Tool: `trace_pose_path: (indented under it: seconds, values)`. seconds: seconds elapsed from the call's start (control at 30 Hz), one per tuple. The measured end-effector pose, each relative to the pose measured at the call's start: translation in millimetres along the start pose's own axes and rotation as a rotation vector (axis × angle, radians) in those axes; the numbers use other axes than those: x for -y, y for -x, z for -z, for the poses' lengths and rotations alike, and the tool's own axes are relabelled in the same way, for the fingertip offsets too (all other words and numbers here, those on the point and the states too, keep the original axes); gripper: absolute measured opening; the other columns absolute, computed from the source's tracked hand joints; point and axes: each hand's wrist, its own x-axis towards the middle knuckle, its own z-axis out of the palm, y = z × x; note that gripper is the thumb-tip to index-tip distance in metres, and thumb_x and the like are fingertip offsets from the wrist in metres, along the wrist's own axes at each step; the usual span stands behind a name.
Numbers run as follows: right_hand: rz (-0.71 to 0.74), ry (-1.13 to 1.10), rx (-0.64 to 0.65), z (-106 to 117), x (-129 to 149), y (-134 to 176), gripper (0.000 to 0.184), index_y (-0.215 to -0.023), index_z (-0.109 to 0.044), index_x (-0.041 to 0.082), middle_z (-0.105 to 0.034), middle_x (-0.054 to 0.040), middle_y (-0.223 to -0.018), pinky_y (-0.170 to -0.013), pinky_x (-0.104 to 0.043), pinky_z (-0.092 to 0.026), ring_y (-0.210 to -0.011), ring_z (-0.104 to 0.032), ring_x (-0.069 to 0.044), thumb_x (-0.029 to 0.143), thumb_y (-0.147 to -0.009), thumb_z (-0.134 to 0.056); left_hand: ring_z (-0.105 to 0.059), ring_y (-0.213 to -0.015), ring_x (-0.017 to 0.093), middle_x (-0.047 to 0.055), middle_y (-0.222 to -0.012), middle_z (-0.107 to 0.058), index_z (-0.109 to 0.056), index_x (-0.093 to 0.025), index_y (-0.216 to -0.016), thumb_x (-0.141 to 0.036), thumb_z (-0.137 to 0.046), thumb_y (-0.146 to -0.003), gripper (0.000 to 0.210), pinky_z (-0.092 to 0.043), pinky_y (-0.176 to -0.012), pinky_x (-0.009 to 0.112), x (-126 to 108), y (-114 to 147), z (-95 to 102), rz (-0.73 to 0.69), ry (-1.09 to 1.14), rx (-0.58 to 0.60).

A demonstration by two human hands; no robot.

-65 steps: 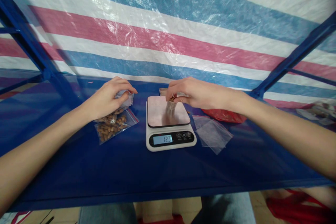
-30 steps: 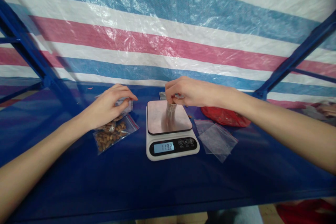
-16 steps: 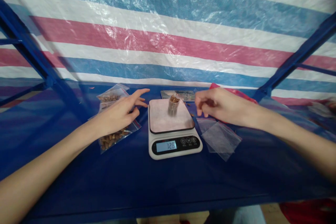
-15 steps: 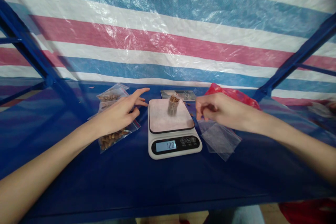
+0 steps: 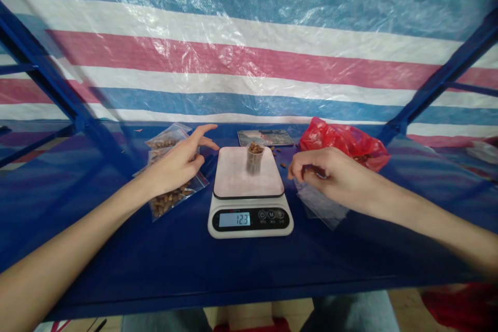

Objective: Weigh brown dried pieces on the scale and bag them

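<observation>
My left hand (image 5: 181, 163) is open, fingers spread, hovering over zip bags of brown nut-like pieces (image 5: 171, 198) and left of the kitchen scale (image 5: 249, 220). The scale's display reads 12.3. On its plate stands a small clear plastic cup (image 5: 254, 162), filled with the same brown pieces. My right hand (image 5: 317, 167) is just right of the plate, its fingers curled together. A dark brownish bit shows between them, too hidden to name. Under that hand lie clear flat zip bags (image 5: 321, 205).
A red plastic bag (image 5: 342, 137) with brown pieces inside sits behind my right hand. A flat dark-edged object with a picture (image 5: 265, 138) lies behind the scale. A few loose pieces (image 5: 283, 165) are on the blue table (image 5: 249, 270). Blue metal bars (image 5: 431, 83) rise at both sides.
The scale reading has dropped from 12.8 to 12.3. The scale now sits straighter and slightly further left in view. My right hand stays curled beside it; the left hand has barely moved.
</observation>
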Motion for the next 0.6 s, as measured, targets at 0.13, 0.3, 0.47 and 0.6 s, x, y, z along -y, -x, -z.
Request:
trace_pose_path:
  seconds: [0.13,0.3,0.47,0.6]
  values:
    - [0.043,0.041,-0.143,14.4,8.6,-18.7,0.017,-0.089,-0.071,0.02,-0.073,-0.0019,-0.081,-0.062,-0.027,-0.045,-0.069,-0.063,-0.016,0.011,-0.084,-0.058,-0.07,-0.104,0.024,0.008,-0.128,-0.074,-0.033,-0.021,-0.157,-0.018,-0.047,-0.085,0.074,-0.051,-0.099,0.041,3.3,-0.4,4.3,0.013,-0.058,-0.034]
    - [0.186,0.072,-0.262,13.0,17.5,-50.3,0.022,-0.111,-0.073,0.019,-0.075,-0.0078,-0.109,-0.08,-0.033,-0.051,-0.093,-0.068,-0.021,0.015,-0.092,-0.062,-0.068,-0.108,0.025,0.007,-0.12,-0.074,-0.041,-0.02,-0.152,-0.02,-0.047,-0.087,0.065,-0.05,-0.103,0.042,10.3,-1.1,5.9,-0.02,-0.088,-0.013]
    - [0.204,0.009,-0.451,-10.1,6.9,-60.2,0.022,-0.116,-0.073,0.02,-0.074,-0.0088,-0.114,-0.082,-0.033,-0.051,-0.102,-0.067,-0.022,0.02,-0.102,-0.056,-0.069,-0.103,0.024,0.006,-0.111,-0.073,-0.044,-0.02,-0.148,-0.021,-0.046,-0.089,0.059,-0.052,-0.098,0.041,19.6,-0.9,5.0,-0.048,-0.116,-0.018]
    - [0.208,-0.044,-0.356,-21.6,-3.5,-53.5,0.025,-0.122,-0.074,0.021,-0.075,-0.0087,-0.117,-0.092,-0.036,-0.052,-0.106,-0.069,-0.023,0.026,-0.105,-0.057,-0.07,-0.089,0.023,0.004,-0.098,-0.072,-0.046,-0.022,-0.146,-0.024,-0.044,-0.093,0.053,-0.053,-0.085,0.037,31.0,-1.1,4.8,-0.052,-0.186,0.017]
